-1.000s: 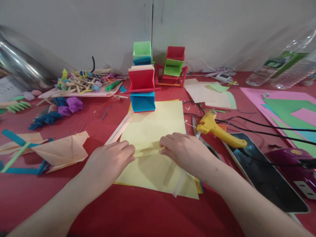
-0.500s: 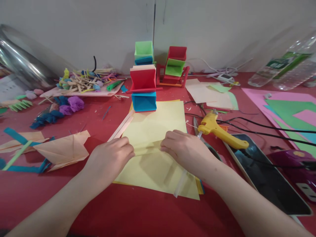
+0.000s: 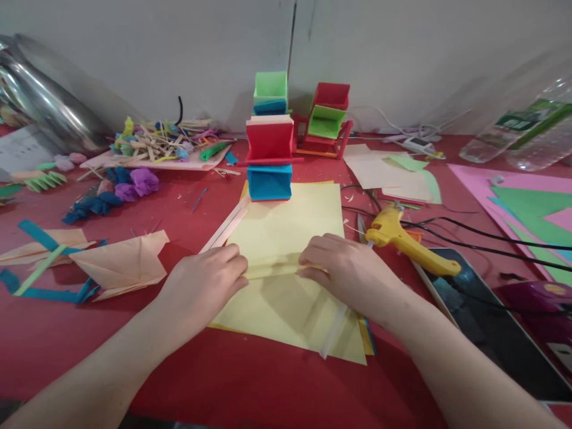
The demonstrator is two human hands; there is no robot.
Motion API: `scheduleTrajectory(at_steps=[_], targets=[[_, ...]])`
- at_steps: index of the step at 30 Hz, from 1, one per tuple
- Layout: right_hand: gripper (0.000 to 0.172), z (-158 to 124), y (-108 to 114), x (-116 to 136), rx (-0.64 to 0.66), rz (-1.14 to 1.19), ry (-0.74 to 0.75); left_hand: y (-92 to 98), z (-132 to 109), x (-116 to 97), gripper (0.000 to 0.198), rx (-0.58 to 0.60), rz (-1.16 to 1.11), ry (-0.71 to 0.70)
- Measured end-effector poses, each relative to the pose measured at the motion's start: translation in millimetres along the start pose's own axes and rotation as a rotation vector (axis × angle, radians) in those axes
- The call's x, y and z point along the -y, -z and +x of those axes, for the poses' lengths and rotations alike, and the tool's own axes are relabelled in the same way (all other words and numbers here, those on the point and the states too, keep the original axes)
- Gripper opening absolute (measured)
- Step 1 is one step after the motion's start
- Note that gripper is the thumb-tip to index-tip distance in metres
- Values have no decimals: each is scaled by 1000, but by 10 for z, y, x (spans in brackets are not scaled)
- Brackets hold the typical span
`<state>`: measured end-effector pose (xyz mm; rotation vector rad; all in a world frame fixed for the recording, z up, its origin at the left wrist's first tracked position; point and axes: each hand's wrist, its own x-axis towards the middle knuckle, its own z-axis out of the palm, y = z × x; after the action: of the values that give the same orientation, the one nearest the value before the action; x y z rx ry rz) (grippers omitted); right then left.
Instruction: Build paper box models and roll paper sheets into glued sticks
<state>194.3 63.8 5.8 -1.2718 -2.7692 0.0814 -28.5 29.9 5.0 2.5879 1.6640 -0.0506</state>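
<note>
A narrow folded strip of pale yellow paper spans the gap between my two hands, over a stack of yellow paper sheets. My left hand is closed on the strip's left end, fingers curled. At the other end my right hand pinches it between thumb and fingers. Under my right forearm a translucent glue stick lies on the sheets. Pale folded strips rest just beyond my left hand. Behind the stack stands a paper model of coloured boxes.
On the right lie a yellow glue gun, a phone and a purple power socket. A second box model stands behind. At left are peach folded paper, purple crepe flowers and wooden sticks.
The whole scene has shifted slightly to the right as the head view turned. Both hands keep their hold on the strip, with only slight finger movement.
</note>
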Motion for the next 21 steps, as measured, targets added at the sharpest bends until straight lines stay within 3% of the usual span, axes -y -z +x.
scheduleTrajectory(at_steps=[21], targets=[[13, 44, -48, -111, -20, 155, -20, -12, 13, 10, 16, 2, -34, 20]])
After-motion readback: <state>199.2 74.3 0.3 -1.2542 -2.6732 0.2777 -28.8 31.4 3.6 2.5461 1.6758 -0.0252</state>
